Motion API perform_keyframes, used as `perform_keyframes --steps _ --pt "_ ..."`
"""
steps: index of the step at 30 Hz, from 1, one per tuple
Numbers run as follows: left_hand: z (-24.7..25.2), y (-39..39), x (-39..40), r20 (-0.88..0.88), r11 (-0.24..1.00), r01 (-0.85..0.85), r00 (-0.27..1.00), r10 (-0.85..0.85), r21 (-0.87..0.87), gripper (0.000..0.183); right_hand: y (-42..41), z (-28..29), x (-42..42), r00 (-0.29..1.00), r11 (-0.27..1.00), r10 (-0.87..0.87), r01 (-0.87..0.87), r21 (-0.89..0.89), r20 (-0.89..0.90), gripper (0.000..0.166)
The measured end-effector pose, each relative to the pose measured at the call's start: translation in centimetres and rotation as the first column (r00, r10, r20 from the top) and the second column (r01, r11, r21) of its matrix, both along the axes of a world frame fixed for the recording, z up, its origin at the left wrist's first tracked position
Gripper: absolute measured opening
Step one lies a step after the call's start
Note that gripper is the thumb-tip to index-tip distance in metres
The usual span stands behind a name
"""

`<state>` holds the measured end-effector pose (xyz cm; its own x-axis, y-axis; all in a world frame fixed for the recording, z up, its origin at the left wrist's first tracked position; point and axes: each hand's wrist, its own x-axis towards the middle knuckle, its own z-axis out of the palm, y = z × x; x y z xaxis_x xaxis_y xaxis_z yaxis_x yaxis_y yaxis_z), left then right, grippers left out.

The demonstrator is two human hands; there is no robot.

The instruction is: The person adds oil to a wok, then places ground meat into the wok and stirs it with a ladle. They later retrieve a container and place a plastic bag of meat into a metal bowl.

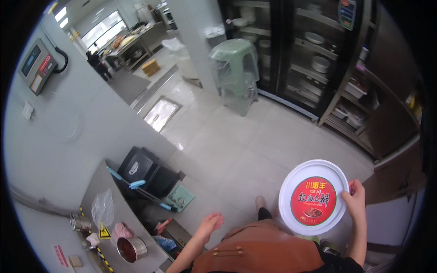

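A round white plastic tub lid [313, 198] with a red printed label hangs in front of my apron, to the right. My right hand [355, 199] pinches its right edge, with the thumb on the upper face. Whatever lies beneath the lid is mostly hidden. Holding nothing, my left hand [211, 227] hovers left of the brown apron [252, 247], its fingers loosely extended. The steel counter [152, 244] is nearest to that hand. On it stands a steel pot [132, 249] with dark red contents, near a pinkish bag [122, 233].
A black push-lid bin [138, 167] and a blue-handled dustpan [181, 196] stand beside the counter. Across the tiled floor [218, 146] are plastic-wrapped green stools [237, 65] and a glass-doored cabinet [300, 61]. Shelving [355, 99] lines the right. A person [99, 66] is far off.
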<state>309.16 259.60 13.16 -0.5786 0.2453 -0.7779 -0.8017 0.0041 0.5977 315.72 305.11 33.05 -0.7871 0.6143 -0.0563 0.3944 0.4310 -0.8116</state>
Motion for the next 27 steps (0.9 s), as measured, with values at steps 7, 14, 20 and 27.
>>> perform_keyframes --steps 7,14,20,27 --pt "-0.6 4.0 9.5 -0.041 0.946 -0.324 0.945 0.325 0.02 0.034 3.1 -3.5 -2.7 0.941 0.944 0.269 -0.3 0.136 0.206 0.023" --pt "-3.1 6.9 19.5 -0.036 0.805 -0.582 0.812 0.582 -0.117 0.032 4.5 -6.9 -5.8 0.828 0.785 0.522 -0.561 0.263 0.207 0.024" --pt "-0.8 11.0 25.8 -0.141 0.676 -0.731 0.682 0.718 -0.092 0.032 7.2 -6.5 -6.7 0.747 0.701 0.653 -0.658 0.275 0.125 0.018" --pt "2.1 12.5 31.3 -0.191 0.563 -0.814 0.58 0.792 -0.143 0.03 7.1 -5.2 -8.1 0.676 0.667 0.736 -0.734 0.127 0.041 0.014"
